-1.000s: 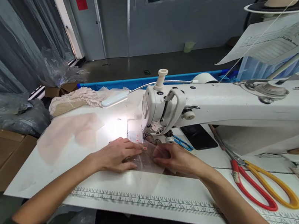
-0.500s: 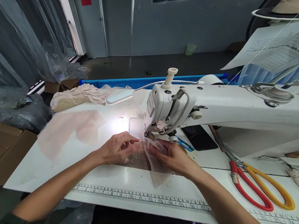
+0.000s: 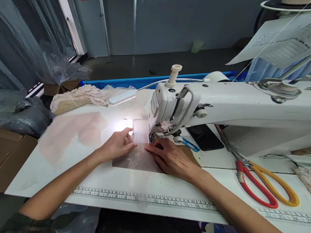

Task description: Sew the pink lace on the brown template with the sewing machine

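A piece of sheer pale fabric [image 3: 139,161] lies flat under the needle area of a white sewing machine [image 3: 168,108]. My left hand [image 3: 116,145] rests at the fabric's left side, thumb and forefinger apart, with a clear plate or guide [image 3: 140,129] beside the fingertips. Close to the presser foot [image 3: 152,137], my right hand [image 3: 171,156] has its bent fingers closed on the right part of the fabric. The hand hides some of that part.
Scissors with red and yellow handles [image 3: 259,182], a black phone [image 3: 205,137] and a blue thread snipper [image 3: 191,144] lie to the right. Bundled lace [image 3: 79,97] sits at the back left. A printed ruler [image 3: 144,200] runs along the table's front edge.
The raised fold of sheer fabric in my right hand now lies flat. My left hand has shifted slightly left and its fingers have spread. The whole view has tilted a little.
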{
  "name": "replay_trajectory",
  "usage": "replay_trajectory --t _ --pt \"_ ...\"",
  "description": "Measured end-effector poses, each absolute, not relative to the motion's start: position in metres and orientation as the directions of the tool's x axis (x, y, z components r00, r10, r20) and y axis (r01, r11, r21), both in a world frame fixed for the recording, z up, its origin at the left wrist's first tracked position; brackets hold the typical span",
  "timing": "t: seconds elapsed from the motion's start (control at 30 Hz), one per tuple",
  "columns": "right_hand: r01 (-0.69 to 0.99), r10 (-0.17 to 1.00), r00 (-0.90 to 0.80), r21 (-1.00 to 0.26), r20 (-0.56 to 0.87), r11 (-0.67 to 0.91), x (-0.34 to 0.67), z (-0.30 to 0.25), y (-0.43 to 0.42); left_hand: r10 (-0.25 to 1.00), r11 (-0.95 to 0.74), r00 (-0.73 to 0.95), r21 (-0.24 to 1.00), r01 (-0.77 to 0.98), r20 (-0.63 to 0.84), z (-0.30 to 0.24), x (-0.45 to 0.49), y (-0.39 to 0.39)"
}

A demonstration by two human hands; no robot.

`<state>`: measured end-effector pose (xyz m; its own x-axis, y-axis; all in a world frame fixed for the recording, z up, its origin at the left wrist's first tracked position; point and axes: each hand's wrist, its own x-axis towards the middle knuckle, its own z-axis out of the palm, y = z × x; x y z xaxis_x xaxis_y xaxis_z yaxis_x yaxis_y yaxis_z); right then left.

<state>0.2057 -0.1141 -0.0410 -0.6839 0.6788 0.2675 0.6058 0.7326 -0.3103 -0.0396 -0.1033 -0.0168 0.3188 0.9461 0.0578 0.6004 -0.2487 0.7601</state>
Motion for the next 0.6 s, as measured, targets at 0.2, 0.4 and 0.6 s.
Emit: replay_trajectory --t 0.2,0.4,0.6 --pt "0.644 0.666 -0.681 -0.182 0.305 0.743 0.207 -0.053 -0.111 0.644 -0.733 0.699 0.513 0.446 0.311 -0.018 -0.051 -0.13" --pt "0.63 0.701 -0.661 -0.309 0.268 0.712 0.211 -0.05 -0.107 0.512 -0.758 0.801 0.603 0.25 0.312 -0.034 -0.05 -0.158" --pt "0.574 0.722 -0.639 -0.46 0.267 0.678 0.228 -0.052 -0.107 0.576 -0.716 0.748 0.646 0.267 0.33 -0.03 -0.05 -0.16"
